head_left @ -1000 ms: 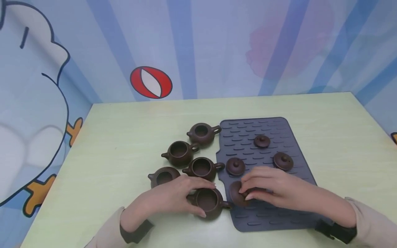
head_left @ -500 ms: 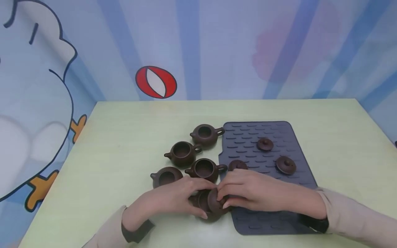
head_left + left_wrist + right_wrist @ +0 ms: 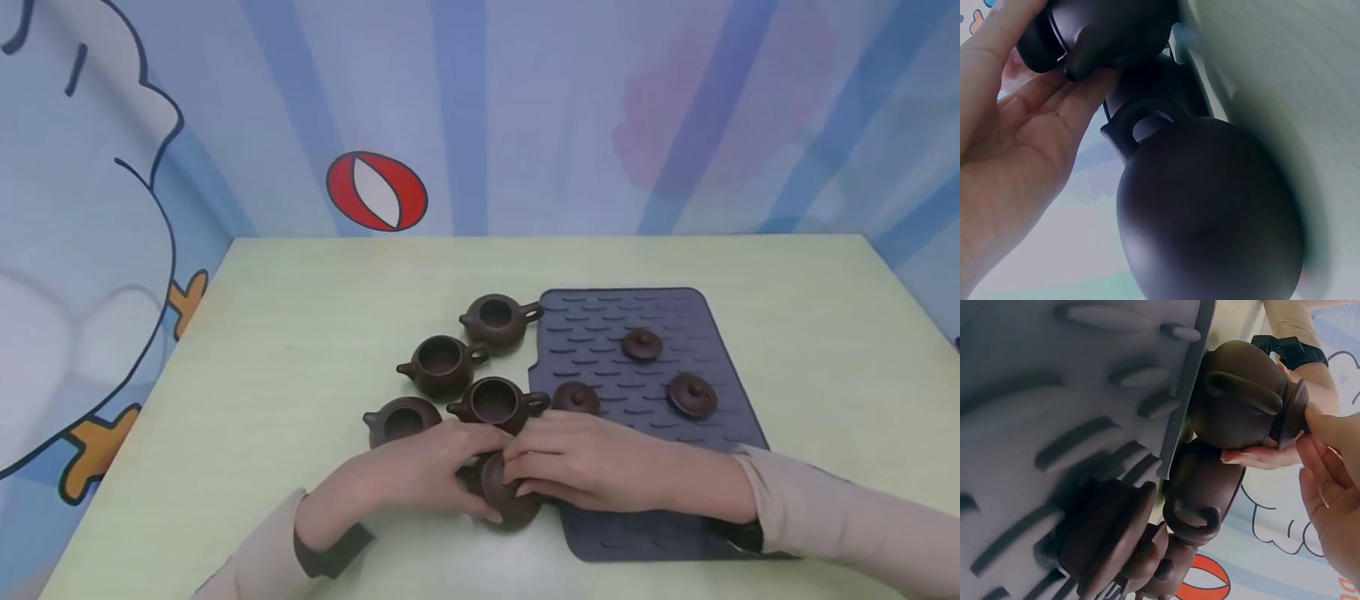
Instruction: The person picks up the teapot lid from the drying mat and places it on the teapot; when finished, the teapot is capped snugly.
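Observation:
My left hand [image 3: 420,467] grips a small dark brown teapot [image 3: 517,515] around its sides, thumb in front and fingers behind. My right hand [image 3: 600,462] pinches the knob of a brown lid [image 3: 1294,415] over that teapot's mouth. In the right wrist view the lid sits tilted at the rim; whether it is fully seated I cannot tell. Its knob is partly covered by the fingertips. In the left wrist view another teapot [image 3: 1210,212] looms close below the left hand. Beside the right hand, a loose lid [image 3: 576,397] lies on the dark grey ridged mat [image 3: 630,542].
Lidless teapots stand left of the mat: one by the left wrist [image 3: 401,423], one behind the hands [image 3: 495,404], one farther back [image 3: 442,367] and a rearmost teapot [image 3: 498,322]. Two more lids, a larger one [image 3: 692,395] and a smaller one [image 3: 642,344], lie on the mat.
My right hand has lifted a lid from the mat and carried it left onto the mouth of the held teapot. The left hand has kept its grip in place.

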Demonstrator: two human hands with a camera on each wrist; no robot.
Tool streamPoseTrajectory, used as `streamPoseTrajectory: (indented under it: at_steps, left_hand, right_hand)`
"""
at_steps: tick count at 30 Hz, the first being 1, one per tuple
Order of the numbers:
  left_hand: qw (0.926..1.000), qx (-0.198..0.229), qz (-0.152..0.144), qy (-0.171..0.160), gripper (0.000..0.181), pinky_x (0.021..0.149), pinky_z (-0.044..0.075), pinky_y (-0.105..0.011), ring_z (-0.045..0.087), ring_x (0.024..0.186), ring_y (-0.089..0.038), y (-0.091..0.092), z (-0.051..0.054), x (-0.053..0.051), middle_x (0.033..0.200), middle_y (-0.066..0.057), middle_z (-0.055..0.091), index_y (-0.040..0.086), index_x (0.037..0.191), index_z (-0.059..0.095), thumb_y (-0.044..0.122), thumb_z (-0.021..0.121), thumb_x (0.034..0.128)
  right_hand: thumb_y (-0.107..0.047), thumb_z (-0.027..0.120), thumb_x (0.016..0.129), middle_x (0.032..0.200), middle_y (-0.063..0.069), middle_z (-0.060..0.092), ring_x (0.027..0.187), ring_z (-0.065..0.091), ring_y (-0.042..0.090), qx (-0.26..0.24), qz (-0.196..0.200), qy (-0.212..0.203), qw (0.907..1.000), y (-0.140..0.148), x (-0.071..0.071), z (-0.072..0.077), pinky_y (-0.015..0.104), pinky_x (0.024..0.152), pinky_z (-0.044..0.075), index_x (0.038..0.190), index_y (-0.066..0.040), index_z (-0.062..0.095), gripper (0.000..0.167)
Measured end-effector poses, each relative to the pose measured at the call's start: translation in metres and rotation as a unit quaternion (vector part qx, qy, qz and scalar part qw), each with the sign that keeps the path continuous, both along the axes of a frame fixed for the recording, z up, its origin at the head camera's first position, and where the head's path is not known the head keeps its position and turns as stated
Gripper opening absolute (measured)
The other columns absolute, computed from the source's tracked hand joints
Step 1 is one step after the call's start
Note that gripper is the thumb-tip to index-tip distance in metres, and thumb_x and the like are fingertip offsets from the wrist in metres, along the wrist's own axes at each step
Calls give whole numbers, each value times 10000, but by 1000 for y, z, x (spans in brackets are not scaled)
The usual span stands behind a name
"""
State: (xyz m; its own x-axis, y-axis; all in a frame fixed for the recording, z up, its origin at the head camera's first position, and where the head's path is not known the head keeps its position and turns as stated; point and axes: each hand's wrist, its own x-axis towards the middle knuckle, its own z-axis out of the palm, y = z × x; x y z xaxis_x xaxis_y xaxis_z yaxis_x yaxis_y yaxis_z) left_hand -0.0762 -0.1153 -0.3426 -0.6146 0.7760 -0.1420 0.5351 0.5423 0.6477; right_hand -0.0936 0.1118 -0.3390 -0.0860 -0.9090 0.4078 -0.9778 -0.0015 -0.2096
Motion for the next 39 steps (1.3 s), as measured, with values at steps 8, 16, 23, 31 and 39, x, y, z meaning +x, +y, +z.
streamPoseTrajectory:
  at_steps: [8,16,23,31,39]
  left_hand:
    - [9998,102,-86,133,538,1004,390,-277,523,1078,5,0,1,1,1185,79,585,148,1215,566,330,779,756]
    - [9998,38,-120,165,501,943,416,-184,520,1042,8,1,1,2,1151,73,577,137,1194,561,316,765,774]
    - [9995,-102,-171,260,489,940,419,-184,517,1045,2,0,2,2,1158,72,570,133,1195,560,328,749,789]
    - [9992,-139,-242,294,498,938,425,-189,519,1070,-3,-2,2,1,1197,85,563,144,1216,561,338,743,794]
    - [9999,129,-57,3,515,942,460,-264,519,1148,-40,-17,18,-2,1250,114,568,204,1282,559,242,745,803]
  right_hand:
    - [-183,633,896,1089,-50,591,960,538,51,105,-142,155,9997,-2,1,-3,178,814,454,1072,-148,655,181]
    - [-181,666,872,1084,-62,602,975,540,38,227,-331,-99,9991,-4,2,-2,162,821,452,1053,-159,675,182]
    - [-187,674,866,1079,-56,610,980,553,43,204,-358,-62,9991,-5,1,-2,166,839,456,1053,-153,679,191]
    - [-192,667,872,1083,-63,619,976,560,39,212,-423,-25,9989,-3,0,-1,173,832,459,1080,-166,676,211]
    - [-179,699,843,1083,-80,633,965,578,40,330,-617,-514,9962,13,-7,4,205,783,470,1162,-173,635,325]
